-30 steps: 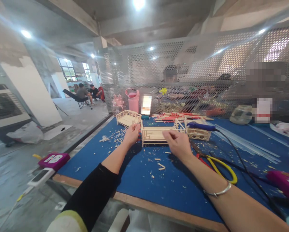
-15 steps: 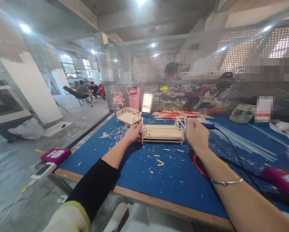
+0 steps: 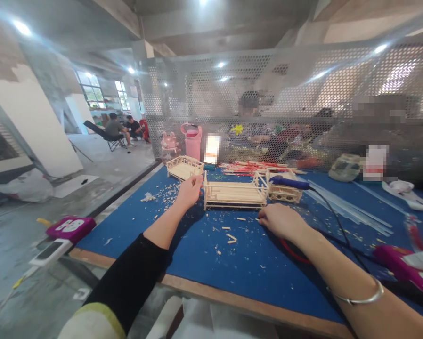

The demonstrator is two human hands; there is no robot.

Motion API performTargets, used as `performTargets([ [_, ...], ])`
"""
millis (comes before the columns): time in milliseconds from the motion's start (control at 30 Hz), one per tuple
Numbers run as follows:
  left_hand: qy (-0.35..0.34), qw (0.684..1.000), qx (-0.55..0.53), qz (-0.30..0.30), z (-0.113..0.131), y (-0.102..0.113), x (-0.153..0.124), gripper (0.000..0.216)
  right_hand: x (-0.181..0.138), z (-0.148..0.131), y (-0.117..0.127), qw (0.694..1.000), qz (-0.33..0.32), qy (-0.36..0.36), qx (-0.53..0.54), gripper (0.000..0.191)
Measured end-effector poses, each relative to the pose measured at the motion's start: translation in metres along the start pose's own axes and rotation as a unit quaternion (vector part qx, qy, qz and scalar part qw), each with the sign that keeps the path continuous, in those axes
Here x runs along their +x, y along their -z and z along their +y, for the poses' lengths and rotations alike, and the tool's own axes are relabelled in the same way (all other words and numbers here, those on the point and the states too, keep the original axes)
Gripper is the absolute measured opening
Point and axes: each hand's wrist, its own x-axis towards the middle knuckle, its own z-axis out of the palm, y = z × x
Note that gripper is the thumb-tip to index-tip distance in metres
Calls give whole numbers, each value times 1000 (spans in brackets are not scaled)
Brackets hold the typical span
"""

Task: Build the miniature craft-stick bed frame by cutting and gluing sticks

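Got fingers (image 3: 263, 216) of the right hand (image 3: 282, 222) bunched close together in the head view, just right of centre, tips down near the blue surface (image 3: 204, 263). Can make out a pale end of a short stick piece (image 3: 257, 219) right at the tips; can't tell pinched from merely touched. Pokes out to the left of them, mostly covered, so can't read its long axis. Far nearer to the right hand than to the left.

Can see the left hand (image 3: 188, 194) with thumb and fingers drawn in, just beside the left end of the large stick frame (image 3: 234, 194). Can't tell whether gripping the end post or only next to it.

Find that frame mid-picture, standing on the surface, long axis running left to right. Sits above and left of the right fingers, apart from them. Note also a smaller frame (image 3: 185, 168) to the upper left, behind the left hand.
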Motion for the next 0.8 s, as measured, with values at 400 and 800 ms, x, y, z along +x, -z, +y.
performTargets([
  [400,-49,999,18,-4,-6,-4,0,32,10,-48,8,952,15,47,301,11],
  [800,-112,992,30,46,-2,-5,-2,32,22,-65,-19,846,151,-12,512,17],
])
